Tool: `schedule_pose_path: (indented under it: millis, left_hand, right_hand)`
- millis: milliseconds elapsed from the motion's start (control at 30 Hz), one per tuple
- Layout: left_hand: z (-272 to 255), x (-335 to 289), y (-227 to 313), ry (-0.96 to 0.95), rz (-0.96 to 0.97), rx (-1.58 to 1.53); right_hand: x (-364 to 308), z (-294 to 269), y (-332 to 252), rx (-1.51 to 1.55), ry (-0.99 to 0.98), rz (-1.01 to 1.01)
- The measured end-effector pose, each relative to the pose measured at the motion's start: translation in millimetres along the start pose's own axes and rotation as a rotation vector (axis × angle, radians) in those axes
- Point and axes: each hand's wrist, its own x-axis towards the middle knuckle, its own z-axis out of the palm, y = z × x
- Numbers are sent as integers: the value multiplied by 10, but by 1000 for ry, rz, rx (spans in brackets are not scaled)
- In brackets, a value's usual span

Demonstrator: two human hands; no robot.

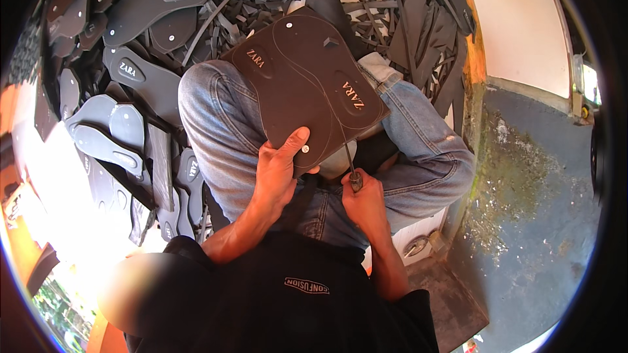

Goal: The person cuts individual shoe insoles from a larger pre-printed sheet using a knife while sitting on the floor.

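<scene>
A dark brown sheet [294, 91] with two sandal sole outlines lies across my jeans-clad legs. My left hand [278, 167] grips its near left corner, thumb on top beside a small white round sticker. My right hand [364, 199] is closed round the dark handle of a thin-bladed knife [355, 180]. Its narrow blade points away from me and meets the sheet's near edge, close to the curved line between the two outlines. A small dark offcut [331, 42] rests on top of the sheet. How far the blade goes in is hidden.
Cut dark soles [157, 6] are piled at the left, some in bright sunlight. Beyond my legs, narrow scraps [376, 16] cover the floor, with longer strips [418, 19] at the right. A wooden edge [476, 33] borders a stained grey-blue floor [530, 176] on the right.
</scene>
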Motion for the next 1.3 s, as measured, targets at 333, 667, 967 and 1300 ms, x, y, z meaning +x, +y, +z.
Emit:
schedule_pose_path:
  millis: [333,667,967,1300]
  left_hand:
    - [-33,28,-33,-16,-1,6]
    - [-28,32,-19,4,-7,25]
    - [-100,37,20,-8,-32,25]
    - [-254,31,51,-53,-69,7]
  right_hand:
    - [211,133,-40,-19,11,35]
    - [421,271,-108,-9,60,42]
    - [605,378,-41,-51,99,-89]
    - [837,280,-94,-83,-21,-320]
